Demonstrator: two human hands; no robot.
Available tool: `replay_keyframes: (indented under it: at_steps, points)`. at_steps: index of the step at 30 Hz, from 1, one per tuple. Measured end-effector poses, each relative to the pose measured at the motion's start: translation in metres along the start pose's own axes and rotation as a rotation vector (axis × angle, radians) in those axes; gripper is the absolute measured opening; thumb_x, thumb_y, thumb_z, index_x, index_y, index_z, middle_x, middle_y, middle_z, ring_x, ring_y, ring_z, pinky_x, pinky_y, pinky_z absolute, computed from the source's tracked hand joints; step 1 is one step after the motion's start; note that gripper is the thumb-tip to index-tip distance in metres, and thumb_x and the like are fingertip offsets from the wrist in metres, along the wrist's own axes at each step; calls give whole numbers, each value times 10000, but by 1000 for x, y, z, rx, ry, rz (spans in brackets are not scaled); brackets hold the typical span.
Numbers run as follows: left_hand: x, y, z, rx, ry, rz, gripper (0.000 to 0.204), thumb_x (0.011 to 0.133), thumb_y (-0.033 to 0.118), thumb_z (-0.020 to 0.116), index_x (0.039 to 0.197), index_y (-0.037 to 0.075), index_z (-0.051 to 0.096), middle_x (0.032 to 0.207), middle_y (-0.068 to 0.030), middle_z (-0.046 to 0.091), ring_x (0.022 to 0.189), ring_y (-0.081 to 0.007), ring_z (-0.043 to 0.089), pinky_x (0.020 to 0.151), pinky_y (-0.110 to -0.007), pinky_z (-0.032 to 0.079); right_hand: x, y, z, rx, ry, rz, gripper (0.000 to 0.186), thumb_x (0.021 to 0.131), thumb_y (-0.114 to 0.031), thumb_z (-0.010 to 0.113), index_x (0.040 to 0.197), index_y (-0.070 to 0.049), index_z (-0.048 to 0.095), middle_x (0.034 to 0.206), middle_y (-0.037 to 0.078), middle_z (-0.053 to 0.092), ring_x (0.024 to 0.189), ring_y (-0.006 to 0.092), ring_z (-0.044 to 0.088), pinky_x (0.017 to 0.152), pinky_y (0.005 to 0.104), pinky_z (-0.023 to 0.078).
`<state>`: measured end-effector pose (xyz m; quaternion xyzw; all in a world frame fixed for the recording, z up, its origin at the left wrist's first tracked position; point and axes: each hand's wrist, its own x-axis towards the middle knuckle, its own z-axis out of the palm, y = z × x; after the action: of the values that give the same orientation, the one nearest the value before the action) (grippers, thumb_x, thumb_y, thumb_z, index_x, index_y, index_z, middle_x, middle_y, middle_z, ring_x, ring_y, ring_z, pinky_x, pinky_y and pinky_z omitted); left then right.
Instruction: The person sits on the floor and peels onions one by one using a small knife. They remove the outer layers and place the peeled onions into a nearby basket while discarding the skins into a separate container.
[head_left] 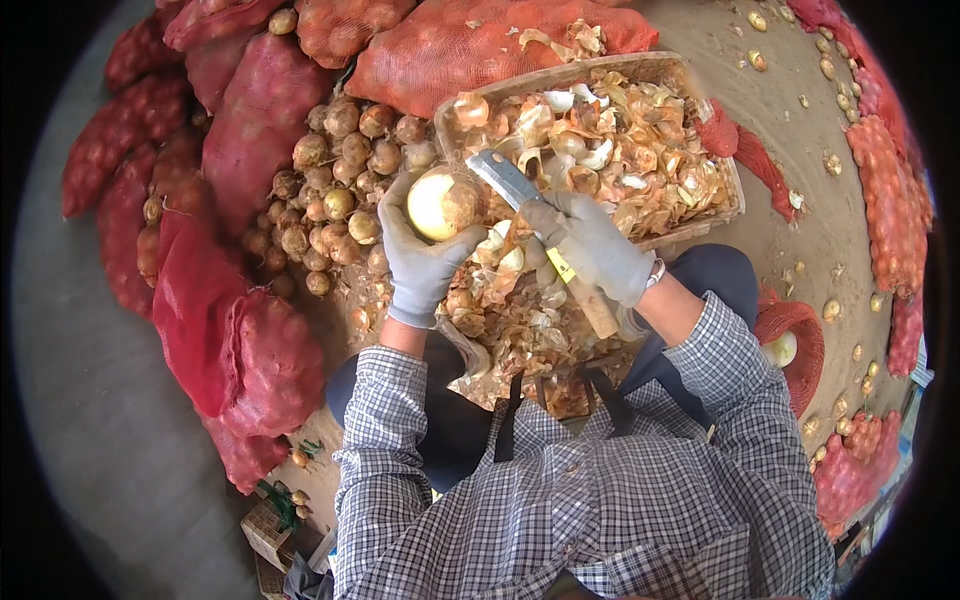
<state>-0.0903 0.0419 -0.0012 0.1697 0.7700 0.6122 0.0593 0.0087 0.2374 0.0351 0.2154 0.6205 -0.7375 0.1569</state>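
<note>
In a grey glove, my left hand point(425, 262) wraps round a large onion point(437, 207). Pale flesh shows on the onion's left side, while brown skin still covers its right. My right hand point(597, 243), gloved too, grips a knife point(507, 181) by its wooden handle. The knife's broad metal blade points up and left, close to the onion's right side. Beneath both hands lies a heap of onion skins point(520, 325). Just beyond them stands a shallow tub point(600, 66) filled with loose peelings and skins.
Unpeeled onions point(340, 165) are piled to the left of the tub. Red mesh sacks of onions point(265, 120) crowd the left and far sides, and more sacks point(875, 205) line the right. Small onions point(831, 310) lie scattered over the floor. An empty-looking red net point(795, 345) lies by my right knee.
</note>
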Motion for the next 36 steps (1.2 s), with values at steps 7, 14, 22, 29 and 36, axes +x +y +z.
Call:
replay_keyframes:
  at_steps: [7,14,22,29,36]
  points:
    - [0,-2,-1,237,183,105,980,580,187,926,1378,-31,401,1312,-153,465,1230,-255,498,1083,-363,415,-9,-9,5,117,-57,146,375,1039,-345,530,1047,28,574,677,51,611,504,132,613,413,284,477]
    - [-1,-5,-11,493,228,360,996,549,176,946,1365,-7,406,1363,-192,460,1278,-338,465,1115,-414,373,-1,-12,10,414,-131,307,303,1021,-311,548,995,-11,588,637,36,579,456,134,548,398,273,437]
    - [-6,-1,-9,632,199,625,884,591,121,932,1293,34,402,1315,-214,463,1238,-399,478,1054,-470,412,5,-3,19,722,-310,455,276,1064,-285,459,1004,-40,571,626,-7,552,444,106,515,380,240,409]
    - [0,14,-27,-262,26,189,862,743,84,827,1433,2,317,1408,-177,437,1303,-324,484,1106,-461,426,3,-15,6,351,-289,91,335,1042,-342,532,965,-16,544,530,34,530,393,110,507,360,267,416]
    - [15,4,-59,-1009,-397,-501,1059,784,794,575,1434,-23,399,1320,-215,577,1066,-360,658,724,-454,614,3,-4,5,79,-363,58,421,984,-442,614,936,-29,541,587,15,571,406,85,522,345,224,414]
